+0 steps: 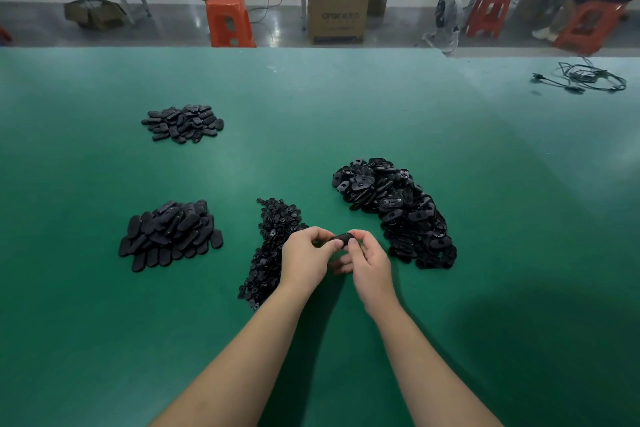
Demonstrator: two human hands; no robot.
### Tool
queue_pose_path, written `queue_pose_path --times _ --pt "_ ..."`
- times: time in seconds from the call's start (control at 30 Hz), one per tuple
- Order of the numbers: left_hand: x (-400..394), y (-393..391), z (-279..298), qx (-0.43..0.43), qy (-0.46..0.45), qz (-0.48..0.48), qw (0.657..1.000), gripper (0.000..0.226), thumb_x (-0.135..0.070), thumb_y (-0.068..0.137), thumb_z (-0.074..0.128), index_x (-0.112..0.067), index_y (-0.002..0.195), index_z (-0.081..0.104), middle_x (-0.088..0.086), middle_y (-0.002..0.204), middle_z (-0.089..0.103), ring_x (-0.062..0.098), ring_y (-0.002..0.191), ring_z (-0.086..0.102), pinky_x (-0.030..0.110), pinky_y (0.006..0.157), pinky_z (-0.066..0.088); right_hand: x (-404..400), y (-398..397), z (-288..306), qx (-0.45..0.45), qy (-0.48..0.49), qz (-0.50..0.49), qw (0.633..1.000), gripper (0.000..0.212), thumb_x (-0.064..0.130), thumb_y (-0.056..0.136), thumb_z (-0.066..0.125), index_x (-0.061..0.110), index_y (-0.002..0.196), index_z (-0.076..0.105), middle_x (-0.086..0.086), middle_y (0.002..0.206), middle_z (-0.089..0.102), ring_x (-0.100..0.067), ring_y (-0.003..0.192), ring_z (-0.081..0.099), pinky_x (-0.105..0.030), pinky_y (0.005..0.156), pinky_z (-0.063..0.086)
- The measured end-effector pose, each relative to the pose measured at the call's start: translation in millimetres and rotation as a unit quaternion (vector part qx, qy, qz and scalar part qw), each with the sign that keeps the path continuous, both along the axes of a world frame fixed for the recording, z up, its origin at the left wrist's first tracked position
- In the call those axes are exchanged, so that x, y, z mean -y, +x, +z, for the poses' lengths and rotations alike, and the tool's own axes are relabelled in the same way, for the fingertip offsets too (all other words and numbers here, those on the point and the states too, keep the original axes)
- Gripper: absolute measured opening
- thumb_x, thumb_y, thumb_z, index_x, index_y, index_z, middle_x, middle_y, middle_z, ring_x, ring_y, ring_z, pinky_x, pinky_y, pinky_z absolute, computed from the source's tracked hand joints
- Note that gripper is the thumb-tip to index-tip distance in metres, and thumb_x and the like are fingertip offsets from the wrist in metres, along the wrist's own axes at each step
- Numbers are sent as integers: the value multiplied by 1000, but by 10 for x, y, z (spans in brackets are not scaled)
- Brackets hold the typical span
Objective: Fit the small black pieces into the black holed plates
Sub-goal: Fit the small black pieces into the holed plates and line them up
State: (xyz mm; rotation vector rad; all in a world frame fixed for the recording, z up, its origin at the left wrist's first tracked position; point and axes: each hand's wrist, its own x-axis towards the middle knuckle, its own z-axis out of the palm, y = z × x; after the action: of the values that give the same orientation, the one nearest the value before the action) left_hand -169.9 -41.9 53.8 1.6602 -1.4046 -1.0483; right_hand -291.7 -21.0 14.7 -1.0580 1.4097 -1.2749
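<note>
Black oval plastic plate (341,238) pinched between both hands, above the green matte bench top (311,97). Left hand (304,255) grips its left end, thumb and fingers curled round it; right hand (367,258) holds the right end the same way, thumb on top. Plate mostly hidden by fingers, so can't tell if a small piece is already seated in the hole.

Just left of the grip, partly under the left hand: strip-shaped heap of small black round plastic pieces (272,246). Just right of the grip: big loose heap of black holed oval plates (394,211). Well left of the grip: tidier pile of flat black ovals (169,236), likely finished ones. Further off, up and left: another smaller black pile (183,123).

Risks, as I judge them:
- piece goes in tilted if thumb pressure is off-centre; part jams or pops out
- small piece slips from fingertips, drops into the heap below, gets lost among identical ones
- left wrist sits close over the small-piece heap; a sideways move could scatter it
- everything black on black, so wrong face up is easy to miss
- finished plate tossed right by mistake would mix with unfitted stock
</note>
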Motion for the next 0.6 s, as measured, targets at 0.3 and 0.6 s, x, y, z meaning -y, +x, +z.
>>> queue_pose_path --times 0.3,0.6 --pt "73 109 83 50 -8 -49 998 13 -25 86 77 -30 76 69 -14 72 70 -6 60 59 8 56 40 -6 1 -21 -37 -21 4 999 18 17 102 58 31 103 69 7 74 69 -10 56 53 -31 52 45" --pt "23 72 72 81 1 -46 996 10 -23 83 72 -27 75 68 -10 73 70 3 68 62 14 59 43 12 -19 -51 -21 -13 16 1000 14 9 99 61 21 98 69 5 72 69 -11 54 54 -26 49 47"
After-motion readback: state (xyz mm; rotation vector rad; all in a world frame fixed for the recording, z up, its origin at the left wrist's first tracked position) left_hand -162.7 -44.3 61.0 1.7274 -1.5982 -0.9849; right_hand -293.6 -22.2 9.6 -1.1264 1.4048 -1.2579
